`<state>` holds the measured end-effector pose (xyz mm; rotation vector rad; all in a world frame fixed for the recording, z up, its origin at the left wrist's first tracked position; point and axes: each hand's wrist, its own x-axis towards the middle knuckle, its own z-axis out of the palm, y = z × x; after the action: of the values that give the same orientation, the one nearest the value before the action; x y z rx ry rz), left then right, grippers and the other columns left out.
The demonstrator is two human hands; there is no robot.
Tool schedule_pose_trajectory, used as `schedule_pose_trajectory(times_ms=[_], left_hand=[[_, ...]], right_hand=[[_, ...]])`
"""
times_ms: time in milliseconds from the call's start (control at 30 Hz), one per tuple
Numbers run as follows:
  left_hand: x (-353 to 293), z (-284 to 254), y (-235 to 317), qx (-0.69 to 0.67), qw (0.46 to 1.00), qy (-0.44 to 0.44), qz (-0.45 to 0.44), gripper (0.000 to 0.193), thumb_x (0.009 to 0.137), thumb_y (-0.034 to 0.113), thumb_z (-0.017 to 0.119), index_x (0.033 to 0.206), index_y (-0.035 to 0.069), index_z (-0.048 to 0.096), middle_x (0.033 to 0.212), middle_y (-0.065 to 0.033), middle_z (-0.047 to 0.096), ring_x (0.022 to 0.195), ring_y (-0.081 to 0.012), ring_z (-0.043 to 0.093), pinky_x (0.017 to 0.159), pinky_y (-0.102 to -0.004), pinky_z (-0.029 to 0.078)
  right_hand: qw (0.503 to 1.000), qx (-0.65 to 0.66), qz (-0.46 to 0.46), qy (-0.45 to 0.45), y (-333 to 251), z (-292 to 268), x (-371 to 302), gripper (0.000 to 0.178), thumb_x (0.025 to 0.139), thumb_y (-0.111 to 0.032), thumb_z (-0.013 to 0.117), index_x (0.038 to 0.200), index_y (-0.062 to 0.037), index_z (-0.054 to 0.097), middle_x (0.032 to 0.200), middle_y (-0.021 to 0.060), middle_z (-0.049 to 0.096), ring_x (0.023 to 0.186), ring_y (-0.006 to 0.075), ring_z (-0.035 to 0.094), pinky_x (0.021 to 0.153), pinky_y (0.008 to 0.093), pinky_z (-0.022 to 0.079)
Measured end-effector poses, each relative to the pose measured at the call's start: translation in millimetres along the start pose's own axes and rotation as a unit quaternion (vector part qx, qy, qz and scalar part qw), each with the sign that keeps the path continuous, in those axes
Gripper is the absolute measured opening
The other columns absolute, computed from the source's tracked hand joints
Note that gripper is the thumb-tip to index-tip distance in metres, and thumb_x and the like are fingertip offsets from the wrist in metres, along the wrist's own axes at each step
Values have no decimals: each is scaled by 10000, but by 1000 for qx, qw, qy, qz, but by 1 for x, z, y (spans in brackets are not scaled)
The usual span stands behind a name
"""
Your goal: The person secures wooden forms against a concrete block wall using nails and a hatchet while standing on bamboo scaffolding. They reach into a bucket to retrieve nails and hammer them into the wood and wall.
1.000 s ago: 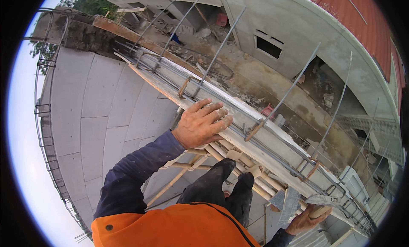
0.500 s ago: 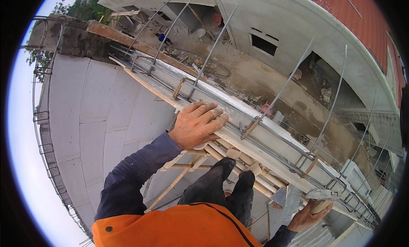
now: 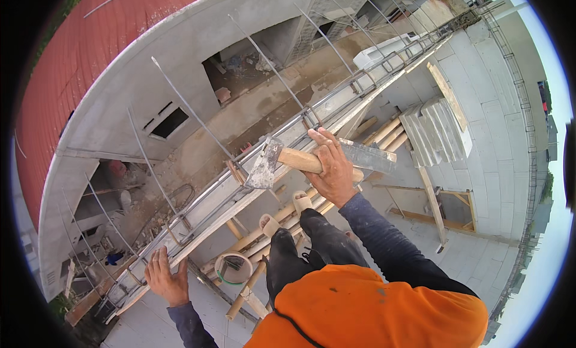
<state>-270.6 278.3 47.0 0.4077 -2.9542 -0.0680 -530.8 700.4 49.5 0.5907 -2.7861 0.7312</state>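
Note:
My right hand is closed round the wooden handle of a hatchet. The tool's wide, pale-crusted metal head lies over the near edge of a long formwork board. A flat grey strip shows beyond that hand; whether it joins the tool I cannot tell. Lower left, my left hand rests with fingers spread on the edge of the formwork board, holding nothing. Reinforcing bars run along the trough behind the board, with rusty square stirrups and thin rods standing up.
Under my sandalled feet are bamboo poles of a scaffold. A white bucket hangs or stands beside them. Stacked grey sheets lie to the right, before a block wall. Far below, a muddy yard runs beside a red-roofed building.
My view has swung right along the board. The hatchet, in my right hand, now lies near mid-view. My left hand is lower left, still on the board, its fingers more spread.

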Motion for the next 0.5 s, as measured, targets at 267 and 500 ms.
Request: schedule_pose_trajectory(times_ms=[267, 500], left_hand=[[-2, -31, 40, -1, 998, 9, -63, 617, 845, 228, 861, 1409, 119, 637, 1452, -114, 632, 1467, -355, 488, 1217, -521, 380], [40, -28, 215, -180, 975, 123, 31, 543, 884, 76, 782, 1410, 111, 650, 1472, -87, 612, 1515, -349, 426, 1231, -534, 361]], right_hand=[[998, 48, 9, -34, 2, -7, -3, 439, 783, -222, 875, 1117, -85, 624, 1583, 38, 521, 1552, 247, 396, 977, 394, 620], [987, 157, 33, -2, 35, -63, -8, 414, 791, -226, 878, 1085, -89, 621, 1400, 72, 655, 1370, 309, 574, 965, 419, 593]])
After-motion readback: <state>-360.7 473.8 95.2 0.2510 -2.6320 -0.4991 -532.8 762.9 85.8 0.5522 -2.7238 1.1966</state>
